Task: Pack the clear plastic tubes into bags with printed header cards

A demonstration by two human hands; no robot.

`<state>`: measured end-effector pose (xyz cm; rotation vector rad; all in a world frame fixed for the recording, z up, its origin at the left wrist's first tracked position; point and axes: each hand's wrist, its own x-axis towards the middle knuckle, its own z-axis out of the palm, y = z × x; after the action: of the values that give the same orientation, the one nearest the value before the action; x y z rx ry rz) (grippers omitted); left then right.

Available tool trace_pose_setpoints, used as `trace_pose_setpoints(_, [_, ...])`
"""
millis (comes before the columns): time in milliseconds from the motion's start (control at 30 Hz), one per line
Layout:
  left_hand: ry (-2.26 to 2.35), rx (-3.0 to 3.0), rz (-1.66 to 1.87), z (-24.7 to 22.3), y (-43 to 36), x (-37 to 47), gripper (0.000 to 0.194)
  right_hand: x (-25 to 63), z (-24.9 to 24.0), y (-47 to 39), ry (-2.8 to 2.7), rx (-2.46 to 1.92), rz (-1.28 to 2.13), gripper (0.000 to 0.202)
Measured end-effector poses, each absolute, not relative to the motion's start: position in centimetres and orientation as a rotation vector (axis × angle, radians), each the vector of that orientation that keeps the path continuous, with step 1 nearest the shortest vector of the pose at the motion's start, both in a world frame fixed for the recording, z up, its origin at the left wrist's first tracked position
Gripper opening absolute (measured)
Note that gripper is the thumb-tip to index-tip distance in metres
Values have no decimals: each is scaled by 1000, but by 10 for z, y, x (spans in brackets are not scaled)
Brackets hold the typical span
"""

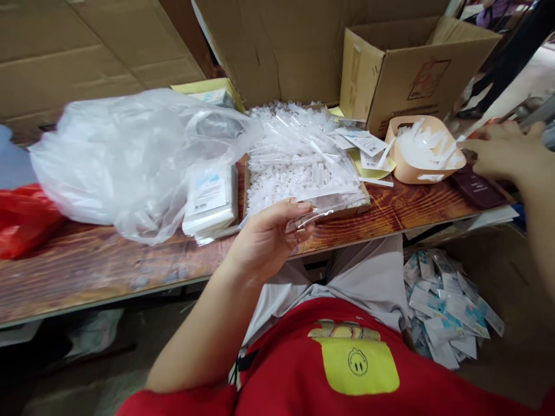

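Note:
My left hand (277,234) pinches a clear plastic sleeve (323,205) between thumb and fingers, in front of a shallow carton heaped with small white plastic pieces (286,167). More clear sleeves lie across that heap. My right hand (507,150) is at the right, beside a beige bin (427,175) full of translucent white strips (422,141). Its fingers are blurred, so whether they grip anything is unclear; a white strip end shows near the fingertips. Printed cards (366,141) lie between the carton and the bin.
A large clear plastic bag (125,156) and a stack of packaged cards (210,196) stand left, with a red bag (26,216) beyond. An open cardboard box (416,75) stands behind the bin. A dark red pouch (477,188) lies right. Filled packets (451,300) are piled below the table.

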<state>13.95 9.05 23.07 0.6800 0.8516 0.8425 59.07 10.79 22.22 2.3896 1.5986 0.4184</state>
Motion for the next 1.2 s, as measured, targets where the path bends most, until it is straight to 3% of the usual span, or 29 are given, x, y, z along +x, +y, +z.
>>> trace_pose_setpoints(367, [906,700,821,228,82,129,16,590,192,35,2174,2216,405,55])
trace_pose_setpoints(600, [819,638,720,226,74,135,7,569,170,14,2521,2384,289,33])
trace_pose_setpoints(767, [827,519,641,218,66,137,7,494,168,-1,2873,2487,403,22])
trace_pose_setpoints(800, [822,504,620,217,64,138,7,475,169,-3,2999,2479,344,14])
trace_pose_setpoints(833, [811,495,598,216,62,140,8,456,170,-4,3159,2485,144,22])
trace_pose_setpoints(900, [780,488,549,217,58,142,9,423,175,-1,3451,2302,-454,60])
trace_pose_setpoints(967, [754,483,484,219,56,143,11,400,183,5,3563,2031,-695,73])
trace_pose_setpoints(1100, [658,573,333,223,56,131,18,380,199,13,3718,1535,-654,58])
trace_pose_setpoints(1200, [566,808,345,223,57,111,43,371,206,3,3731,1721,-704,55])
